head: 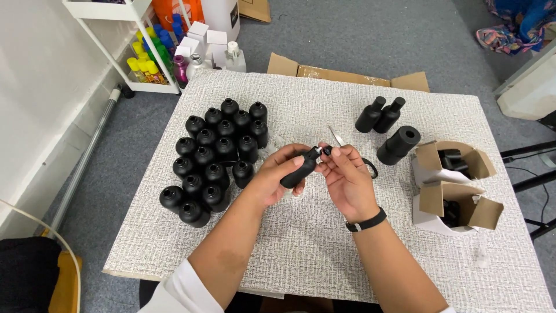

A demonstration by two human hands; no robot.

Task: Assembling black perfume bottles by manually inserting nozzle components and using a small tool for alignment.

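My left hand [273, 177] grips a small matte black bottle [301, 168], held tilted above the table's middle. My right hand [347, 179] pinches a small black cap or nozzle [326, 150] at the bottle's neck with thumb and fingertips. A black band sits on my right wrist. Just left of my hands stands a tight cluster of several upright black bottles without caps [217, 156].
Scissors [339, 139] lie behind my hands. Two black bottles [379, 115] and a black cylinder [398, 145] lie at the right back. Two open small cartons [457, 185] hold black parts. The table [301, 243] has a textured grey cover. A shelf with colourful bottles [153, 58] stands far left.
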